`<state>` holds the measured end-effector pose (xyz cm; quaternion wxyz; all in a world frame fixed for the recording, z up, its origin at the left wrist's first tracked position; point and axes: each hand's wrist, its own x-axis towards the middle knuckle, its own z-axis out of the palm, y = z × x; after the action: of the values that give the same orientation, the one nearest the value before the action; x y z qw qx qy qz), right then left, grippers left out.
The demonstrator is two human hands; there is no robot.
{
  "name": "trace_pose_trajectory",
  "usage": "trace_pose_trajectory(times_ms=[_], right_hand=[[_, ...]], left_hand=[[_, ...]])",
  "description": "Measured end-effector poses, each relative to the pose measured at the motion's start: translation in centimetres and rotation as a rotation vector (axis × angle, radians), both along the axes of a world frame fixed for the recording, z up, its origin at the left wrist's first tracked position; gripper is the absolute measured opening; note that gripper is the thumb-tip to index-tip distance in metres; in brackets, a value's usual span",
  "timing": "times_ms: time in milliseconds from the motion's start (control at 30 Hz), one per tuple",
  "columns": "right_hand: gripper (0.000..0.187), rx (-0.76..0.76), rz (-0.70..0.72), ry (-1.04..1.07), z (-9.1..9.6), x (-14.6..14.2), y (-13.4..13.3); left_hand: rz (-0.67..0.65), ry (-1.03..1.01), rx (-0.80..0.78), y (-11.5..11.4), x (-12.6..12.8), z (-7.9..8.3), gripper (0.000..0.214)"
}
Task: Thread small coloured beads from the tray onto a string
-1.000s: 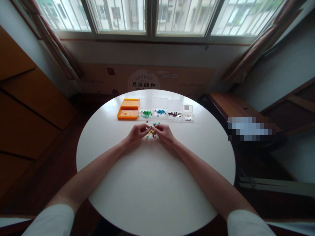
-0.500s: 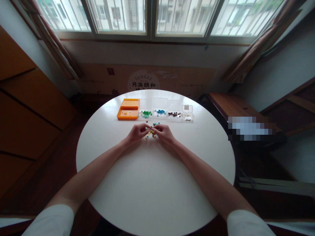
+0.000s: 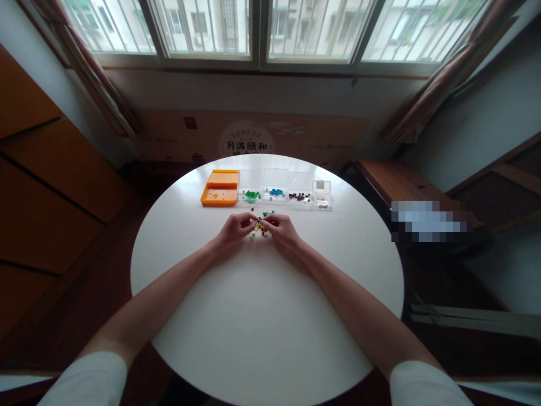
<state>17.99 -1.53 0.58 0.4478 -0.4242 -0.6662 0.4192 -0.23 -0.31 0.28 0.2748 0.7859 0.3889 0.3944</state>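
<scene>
Over table (image 3: pixel 262 316), our left hand (image 3: pixel 236 228) and right hand (image 3: pixel 280 228) barely shifted, both pinching tiny piece (image 3: pixel 259 220); loose pile (image 3: pixel 264 231) nearby, work seemingly unfinished

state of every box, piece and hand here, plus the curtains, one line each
Left hand: fingertips pinched, seemingly on a tiny piece
Right hand: fingertips pinched at the same spot
Mixed pieces: loose on the table
Orange box: open, few bits inside
Clear boxes: lids up, pieces inside
Curtains: drawn to the sides
</scene>
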Motion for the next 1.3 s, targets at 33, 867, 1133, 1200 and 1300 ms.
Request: trace_pose_trajectory(times_ms=[33,867,1133,1200,1300], right_hand=[[0.033,0.004,-0.002,0.0,0.03,-0.01,-0.02],[0.032,0.015,0.015,-0.023,-0.19,0.03,0.08],[0.032,0.013,0.025,-0.011,-0.3,0.04,0.14],[0.031,0.008,0.026,-0.004,-0.25,0.03,0.1],[0.03,0.007,0.025,-0.003,-0.26,0.0,0.09]], left_hand=[[0.001,0.0,0.001,0.0,-0.01,-0.02,0.023],[-0.004,-0.002,-0.006,0.0,-0.04,-0.06,0.022],[-0.004,-0.009,0.005,0.19,-0.05,-0.22,0.022],[-0.001,-0.009,0.005,0.2,-0.06,-0.23,0.022],[0.0,-0.006,0.002,0.19,-0.06,-0.24,0.022]])
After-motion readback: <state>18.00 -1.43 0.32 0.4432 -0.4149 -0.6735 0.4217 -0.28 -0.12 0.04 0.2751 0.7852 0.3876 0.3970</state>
